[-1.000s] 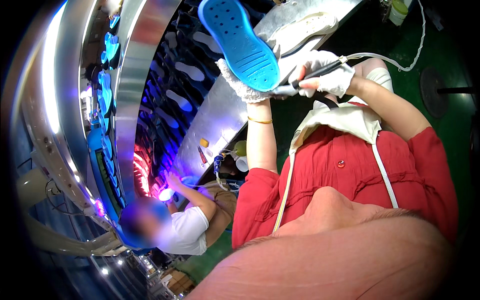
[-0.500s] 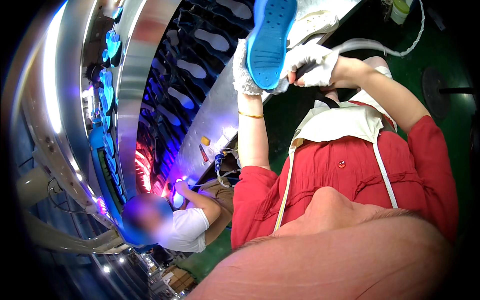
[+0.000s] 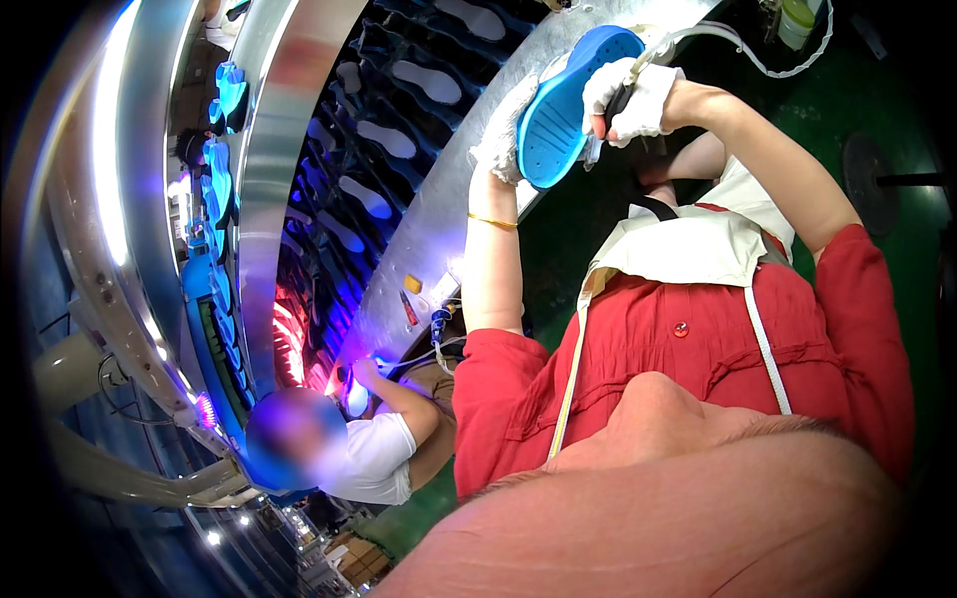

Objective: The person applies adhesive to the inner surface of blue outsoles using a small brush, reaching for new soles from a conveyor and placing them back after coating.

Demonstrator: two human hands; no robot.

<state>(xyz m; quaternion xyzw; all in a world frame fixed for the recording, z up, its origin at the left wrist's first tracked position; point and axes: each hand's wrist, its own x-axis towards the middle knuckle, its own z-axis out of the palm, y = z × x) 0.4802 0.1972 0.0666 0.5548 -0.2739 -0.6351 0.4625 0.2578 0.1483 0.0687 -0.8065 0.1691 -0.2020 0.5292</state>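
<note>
A: Blue shoe sole (image 3: 568,105), upper middle of the frame: the largest item in hand. Where does it sit?

B: Between the two hands, held up above the curved metal worktop (image 3: 439,199). The left hand (image 3: 503,135), in a white glove, is closed around its lower edge. Half a second ago the sole stood nearly upright with its tread facing the camera; now it has tipped over toward the right, so the tread faces the right hand.

A: And the right hand (image 3: 633,100)?

B: Also gloved in white, fingers curled tight around a dark-handled tool (image 3: 610,110) fed by a pale hose (image 3: 738,45) that loops off toward the upper right. A second ago the tool lay beside the sole; it now meets the sole's upper edge. Judged from that, work on the rim is under way rather than finished.

A: Smaller surroundings?

B: A dark conveyor of sole trays (image 3: 389,140) curves through the upper left, each tray carrying a pale sole. At lower left a co-worker in a white shirt (image 3: 384,453) reaches a hand (image 3: 364,371) into violet light. A small pale cup (image 3: 797,20) stands at the top right edge.
</note>
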